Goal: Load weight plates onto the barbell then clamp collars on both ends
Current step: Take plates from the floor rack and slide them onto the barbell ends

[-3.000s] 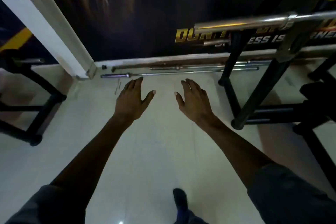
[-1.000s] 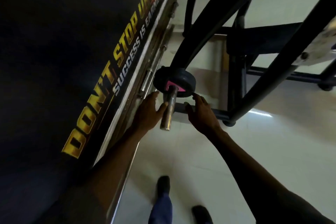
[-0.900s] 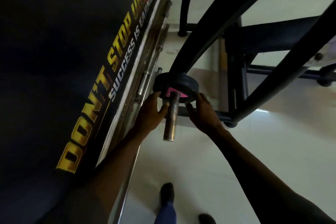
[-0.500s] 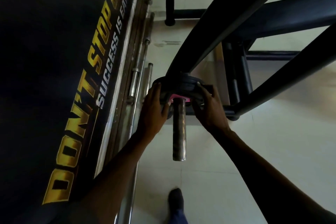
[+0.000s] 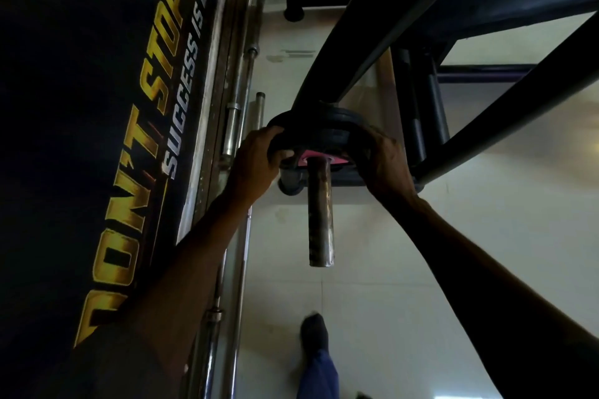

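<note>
The steel barbell sleeve (image 5: 320, 214) points toward me at centre frame, its end bare. A small black weight plate (image 5: 319, 131) with a pink centre label sits far along the sleeve. My left hand (image 5: 256, 165) grips the plate's left rim. My right hand (image 5: 384, 160) grips its right rim. The rest of the barbell is hidden behind the plate and the rack. No collar shows.
Black rack tubes (image 5: 382, 26) cross above and to the right of the plate. A dark wall banner (image 5: 97, 107) with gold lettering fills the left. Several spare bars (image 5: 240, 126) lie along the wall's base. My shoe (image 5: 312, 334) stands on the pale tiled floor.
Three seconds ago both hands were empty over the floor. Over the last second they closed around the plate's rim, and more bare sleeve now shows on my side of the plate.
</note>
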Motion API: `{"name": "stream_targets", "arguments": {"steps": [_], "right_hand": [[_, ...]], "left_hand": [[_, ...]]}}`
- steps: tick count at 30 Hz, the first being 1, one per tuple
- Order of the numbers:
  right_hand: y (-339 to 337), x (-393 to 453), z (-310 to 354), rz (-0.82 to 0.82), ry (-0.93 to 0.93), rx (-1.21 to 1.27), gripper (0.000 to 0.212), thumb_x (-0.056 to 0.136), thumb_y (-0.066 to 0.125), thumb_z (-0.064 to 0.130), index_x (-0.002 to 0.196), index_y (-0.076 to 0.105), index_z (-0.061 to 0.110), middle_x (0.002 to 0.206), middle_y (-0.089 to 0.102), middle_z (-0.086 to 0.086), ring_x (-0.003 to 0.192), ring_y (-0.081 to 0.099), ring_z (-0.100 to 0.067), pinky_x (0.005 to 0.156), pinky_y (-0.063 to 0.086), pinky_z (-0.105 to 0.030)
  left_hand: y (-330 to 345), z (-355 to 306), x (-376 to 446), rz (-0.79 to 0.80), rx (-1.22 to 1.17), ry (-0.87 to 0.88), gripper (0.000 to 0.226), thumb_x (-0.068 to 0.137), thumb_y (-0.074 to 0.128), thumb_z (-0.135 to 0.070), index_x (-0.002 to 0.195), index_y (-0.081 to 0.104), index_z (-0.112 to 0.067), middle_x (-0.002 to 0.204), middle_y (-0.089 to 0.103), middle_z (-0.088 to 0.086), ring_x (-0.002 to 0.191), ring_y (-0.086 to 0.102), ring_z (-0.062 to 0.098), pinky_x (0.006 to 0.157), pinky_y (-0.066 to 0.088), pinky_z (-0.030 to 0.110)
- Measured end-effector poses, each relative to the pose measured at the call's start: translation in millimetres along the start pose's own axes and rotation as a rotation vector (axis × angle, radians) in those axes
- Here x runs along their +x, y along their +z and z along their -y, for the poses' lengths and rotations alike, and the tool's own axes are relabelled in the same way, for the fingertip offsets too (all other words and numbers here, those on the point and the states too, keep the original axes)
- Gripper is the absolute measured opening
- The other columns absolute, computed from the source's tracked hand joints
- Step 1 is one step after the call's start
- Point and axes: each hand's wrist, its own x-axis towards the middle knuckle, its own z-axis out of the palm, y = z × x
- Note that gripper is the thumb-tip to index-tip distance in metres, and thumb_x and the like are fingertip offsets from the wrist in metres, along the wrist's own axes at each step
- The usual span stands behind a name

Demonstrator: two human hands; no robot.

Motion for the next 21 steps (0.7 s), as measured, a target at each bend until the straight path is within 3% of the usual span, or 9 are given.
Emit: {"name": "stream_targets", "arguments": {"steps": [5,10,14,17,21], "right_hand": [[-4.4,-9.8,4.2,0.028,-0.007,-0.031,0.023,0.097,0.060,0.000,0.119,0.064,0.005,0.111,0.070,-0.009,0.095,0.068,-0.019,0.074,0.042,-0.008],[-6.6,-44.6,12.3,0.026,-0.017,-0.022,0.011,0.097,0.059,0.003,0.105,0.066,0.005,0.100,0.068,-0.007,0.082,0.064,-0.017,0.065,0.035,-0.006],[-11.4,-81.0,19.1,0.053,-0.024,-0.018,0.010,0.093,0.059,-0.002,0.097,0.067,0.003,0.094,0.069,-0.012,0.083,0.065,-0.025,0.069,0.045,-0.026],[-11.5,-111.1,21.8,0.066,-0.019,0.001,0.010,0.093,0.058,-0.002,0.095,0.066,0.003,0.091,0.067,-0.011,0.081,0.063,-0.027,0.068,0.046,-0.031],[-11.4,-154.2,22.0,0.038,-0.052,0.043,0.010,0.092,0.059,0.000,0.093,0.067,0.006,0.090,0.068,-0.008,0.079,0.064,-0.024,0.062,0.046,-0.029]], "left_hand": [[-3.8,1.2,-1.5,0.058,0.041,0.083,0.043,0.098,0.067,-0.014,0.139,0.058,-0.003,0.134,0.065,0.019,0.125,0.061,0.036,0.102,0.050,0.037],[-4.5,-1.4,-35.4,0.069,0.008,0.133,0.036,0.095,0.067,-0.010,0.130,0.063,-0.003,0.121,0.071,0.017,0.113,0.067,0.033,0.093,0.056,0.040],[1.4,-6.4,-78.6,0.090,-0.034,0.117,0.034,0.097,0.066,-0.017,0.128,0.062,-0.004,0.117,0.071,0.014,0.110,0.067,0.026,0.089,0.053,0.029],[6.2,-8.1,-113.0,0.082,-0.030,0.098,0.034,0.100,0.065,-0.021,0.128,0.062,-0.003,0.117,0.070,0.015,0.111,0.065,0.026,0.086,0.048,0.016],[10.9,-18.2,-161.0,0.090,-0.040,0.072,0.038,0.101,0.064,-0.025,0.129,0.062,-0.001,0.117,0.070,0.017,0.110,0.066,0.026,0.088,0.053,0.024]]}}
